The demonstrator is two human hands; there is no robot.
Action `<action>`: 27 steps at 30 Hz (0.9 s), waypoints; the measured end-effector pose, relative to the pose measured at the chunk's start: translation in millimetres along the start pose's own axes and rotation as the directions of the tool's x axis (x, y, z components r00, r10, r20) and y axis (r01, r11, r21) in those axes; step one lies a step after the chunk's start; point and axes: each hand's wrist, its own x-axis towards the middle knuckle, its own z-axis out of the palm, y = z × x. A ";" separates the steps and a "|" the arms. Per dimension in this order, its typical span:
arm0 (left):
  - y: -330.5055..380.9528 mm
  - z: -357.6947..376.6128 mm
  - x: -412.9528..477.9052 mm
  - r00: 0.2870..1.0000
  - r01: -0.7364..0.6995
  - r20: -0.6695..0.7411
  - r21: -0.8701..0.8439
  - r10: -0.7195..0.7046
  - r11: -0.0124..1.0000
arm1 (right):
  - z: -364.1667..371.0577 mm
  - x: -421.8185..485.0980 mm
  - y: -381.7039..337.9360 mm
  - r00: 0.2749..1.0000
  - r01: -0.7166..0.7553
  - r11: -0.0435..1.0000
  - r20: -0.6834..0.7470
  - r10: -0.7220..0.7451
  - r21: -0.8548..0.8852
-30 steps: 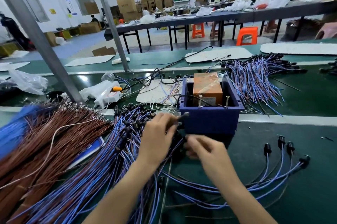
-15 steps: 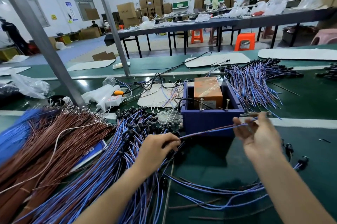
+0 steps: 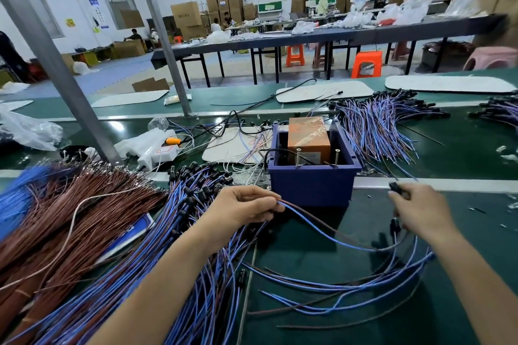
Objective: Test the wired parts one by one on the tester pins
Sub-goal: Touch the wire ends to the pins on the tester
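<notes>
Part [image 3: 336, 240]: one blue-and-brown wire pair with a black head [image 3: 396, 188], held in the air just in front of the tester [image 3: 311, 186]. It touches neither the tester nor the pins [image 3: 297, 156]. The wires sag in a loop between the two hands.

Left hand [image 3: 246, 208]: in front of the tester's left corner. Thumb and fingertips pinch the free wire ends, fingers curled.

Right hand [image 3: 420, 211]: in front of the tester's right corner. Thumb and forefinger pinch the black head. How the other fingers lie cannot be told.

Tester: blue open-top box on the desk [image 3: 476, 221]. Two metal pins stand upright inside its near wall. An orange block [image 3: 308, 134] wrapped in clear film sits behind them.

Left of the tester: a large pile [image 3: 134, 269] of blue-wired parts, black heads toward the tester. Beyond it, further left, brown wires [image 3: 64, 221] in a thick spread.

In front of the tester, to the right: a few loose parts [image 3: 350, 287] lying fanned on the desk, under the right forearm.

Behind the tester, to the right: another bundle [image 3: 378, 126] of blue-wired parts.

Behind the tester, to the left: a white pad [image 3: 224, 148] with thin leads across it, then a white bag [image 3: 145, 145], then a slanted grey post [image 3: 56, 64].
</notes>
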 end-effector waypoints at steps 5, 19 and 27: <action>3.1 21.8 13.6 0.996 0.087 0.010 0.101 -0.088 0.991 | 4.5 -18.9 -24.5 0.984 0.134 0.947 -0.078 -0.163 -0.291; -8.2 70.3 43.2 0.973 0.086 -0.205 -0.108 -0.107 0.990 | 48.6 -54.9 -60.9 0.971 0.181 0.852 0.047 -0.234 0.491; -13.5 78.4 56.7 0.921 0.133 -0.312 -0.312 -0.234 0.941 | 65.4 -44.7 -48.2 0.994 -0.062 0.656 -0.013 0.108 0.752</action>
